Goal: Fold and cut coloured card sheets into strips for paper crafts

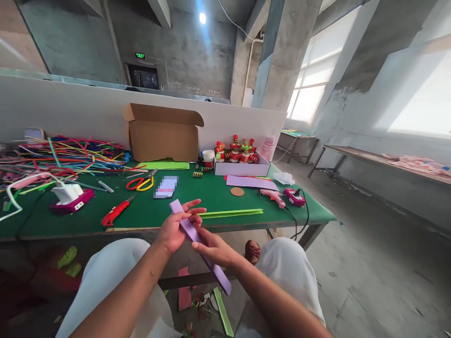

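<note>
A long purple paper strip point(189, 229) slants across the space between my hands, just off the table's front edge. My left hand point(173, 232) grips it near its upper end, thumb over the strip and the other fingers partly spread behind. Lower down, my right hand point(215, 249) pinches the strip with its thumb on top; its fingertips are partly hidden. The strip's lower end hangs free above my lap. On the green tabletop right behind my hands lie narrow light-green paper strips point(232, 213).
Red-handled cutter point(115, 213), scissors point(141, 182) and phone point(166, 187) lie left. Right are a brown disc point(237, 191), a pink glue gun point(273, 198) with cord, and purple paper point(252, 182). Behind stand an open cardboard box point(164, 138), a white box point(241, 168) of figures, and pipe cleaners point(70, 157).
</note>
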A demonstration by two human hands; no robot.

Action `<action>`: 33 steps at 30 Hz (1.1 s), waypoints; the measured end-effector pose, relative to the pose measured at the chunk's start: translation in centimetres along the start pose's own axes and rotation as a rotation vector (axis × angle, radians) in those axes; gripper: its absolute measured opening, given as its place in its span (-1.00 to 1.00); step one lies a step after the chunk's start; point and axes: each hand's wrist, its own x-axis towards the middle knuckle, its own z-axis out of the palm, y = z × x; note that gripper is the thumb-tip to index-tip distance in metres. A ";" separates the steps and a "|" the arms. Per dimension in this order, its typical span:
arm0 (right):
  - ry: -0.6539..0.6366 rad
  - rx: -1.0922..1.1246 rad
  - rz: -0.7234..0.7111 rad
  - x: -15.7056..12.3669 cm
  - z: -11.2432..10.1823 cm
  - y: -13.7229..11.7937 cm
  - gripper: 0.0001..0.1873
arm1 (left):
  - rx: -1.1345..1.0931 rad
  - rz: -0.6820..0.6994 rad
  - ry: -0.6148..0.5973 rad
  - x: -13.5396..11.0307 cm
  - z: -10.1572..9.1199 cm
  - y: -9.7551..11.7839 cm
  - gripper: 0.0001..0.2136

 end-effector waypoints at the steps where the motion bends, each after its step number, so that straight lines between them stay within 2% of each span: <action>1: -0.021 0.098 0.055 0.1 0.7 0.3 -0.27 | -0.026 0.001 -0.009 0.1 0.3 -0.1 -0.52; 4: -0.101 0.338 0.206 0.5 1.0 0.8 -0.25 | -0.057 0.006 -0.037 0.5 0.8 -0.4 -0.55; 6: -0.107 0.406 0.224 0.7 0.2 0.6 -0.29 | -0.039 0.003 -0.071 0.6 1.0 -0.6 -0.55; 10: 0.104 0.456 0.098 0.8 -2.5 -0.7 -0.39 | 0.354 0.138 -0.118 1.4 0.5 -1.1 -0.18; 12: 0.199 0.453 0.045 0.6 -3.8 -1.4 -0.42 | 0.564 0.199 -0.089 1.9 0.1 -1.7 -0.14; 14: 0.260 0.446 0.019 0.4 -4.9 -1.8 -0.45 | 0.734 0.224 -0.070 2.2 -0.2 -2.4 -0.21; 17: 0.314 0.450 -0.001 0.2 -5.9 -2.1 -0.46 | 1.036 0.253 -0.124 2.2 0.1 -3.8 -0.32; 20: 0.332 0.475 -0.023 0.3 -6.0 -2.2 -0.45 | 1.301 0.240 -0.194 2.5 1.1 -4.6 -0.40; 23: 0.322 0.482 -0.029 0.5 -5.9 -2.0 -0.43 | 1.518 0.205 -0.208 4.1 1.8 -4.3 -0.44; 27: 0.298 0.471 -0.024 0.7 -5.7 -1.8 -0.42 | 1.690 0.173 -0.180 6.1 1.4 -3.1 -0.51; 33: 0.291 0.458 -0.036 0.6 -5.7 -1.9 -0.42 | 1.793 0.195 -0.187 5.5 0.3 -1.9 -0.71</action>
